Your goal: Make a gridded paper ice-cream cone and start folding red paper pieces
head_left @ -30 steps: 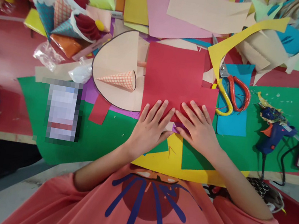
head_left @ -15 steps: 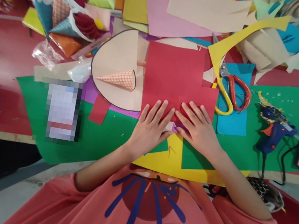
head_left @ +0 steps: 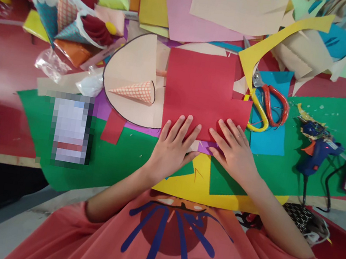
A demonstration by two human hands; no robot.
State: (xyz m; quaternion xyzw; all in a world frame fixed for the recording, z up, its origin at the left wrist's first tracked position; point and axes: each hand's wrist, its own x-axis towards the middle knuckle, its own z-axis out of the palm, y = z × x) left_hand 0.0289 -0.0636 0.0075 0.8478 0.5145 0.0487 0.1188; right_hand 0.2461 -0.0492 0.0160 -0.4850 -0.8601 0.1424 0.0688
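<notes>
A red sheet of paper, notched at its upper right, lies flat in front of me. My left hand rests on its near edge at the left, fingers spread and palm down. On the same edge farther right lies my right hand, also flat with fingers apart. Left of the red sheet is a cream paper half-round with a dark outline, and a small checked paper cone lies on it. Scissors with red and yellow handles are just beyond the sheet's right side, partly under a yellow paper scrap.
A blue glue gun with a cord lies on green paper at right. A blurred-out phone is at left. Paper ice-cream cones and clay packets crowd the back left. Colored sheets and scraps fill the back.
My right hand has slid slightly to the right along the red paper's edge, widening the gap between my hands. My left hand stays nearly in place. The view has shifted slightly.
</notes>
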